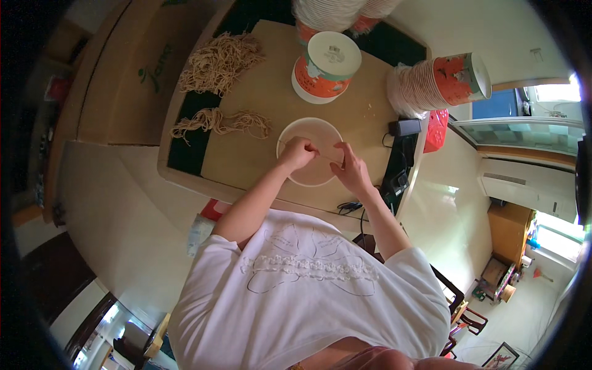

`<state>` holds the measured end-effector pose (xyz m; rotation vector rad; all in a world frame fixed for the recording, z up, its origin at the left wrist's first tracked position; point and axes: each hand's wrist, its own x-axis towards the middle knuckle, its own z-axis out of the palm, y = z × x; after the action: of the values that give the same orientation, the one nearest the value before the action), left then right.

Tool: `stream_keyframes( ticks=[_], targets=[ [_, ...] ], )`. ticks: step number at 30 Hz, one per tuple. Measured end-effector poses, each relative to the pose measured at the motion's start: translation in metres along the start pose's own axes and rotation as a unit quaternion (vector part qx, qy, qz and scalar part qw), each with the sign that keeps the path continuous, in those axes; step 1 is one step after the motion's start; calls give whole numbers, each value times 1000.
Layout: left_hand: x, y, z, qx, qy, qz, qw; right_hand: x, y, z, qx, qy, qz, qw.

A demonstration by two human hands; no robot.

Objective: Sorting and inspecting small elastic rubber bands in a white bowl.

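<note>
My L hand (298,154) is pinched over the open white tub (311,127), thumb & fingertips closed on what looks like a thin pale strand (328,158); too fine to be 100% sure. My R hand (353,169) is looser, thumb & index parted by the tub's R rim; can't tell if it grips the strand too. The tub sits mouth-up on the brown sheet (243,161), nr my side of the table (176,174), btwn my 2 hands. To do this well, imo: pinch close to the tub, pull w/ even tension, & brace the R rim so it doesn't tip. Small tugs beat 1 hard yank, as a light wall would prob. dent. A bit beyond, on the L: 1 small cord bundle (228,122), then 1 big tangled cord pile (222,61); I'd draw 1 length at a time to avoid snags. Black adapter (404,127) sits well R. Farther: 1 base-up orange tub (324,77), 1 stack on its side (422,86) at R, & wrapped stacks (330,12) at the far edge.
</note>
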<state>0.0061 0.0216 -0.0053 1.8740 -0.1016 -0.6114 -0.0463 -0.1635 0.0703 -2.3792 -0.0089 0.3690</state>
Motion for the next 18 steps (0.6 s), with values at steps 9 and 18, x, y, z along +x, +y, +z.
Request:
stream_keyframes(
  ticks=[9,18],
  targets=[
    [25,5,23,201,4,4,980,-7,-12,2,13,-1,43,999],
    [53,-13,56,259,8,10,966,-10,0,22,38,69,18,997]
  ],
)
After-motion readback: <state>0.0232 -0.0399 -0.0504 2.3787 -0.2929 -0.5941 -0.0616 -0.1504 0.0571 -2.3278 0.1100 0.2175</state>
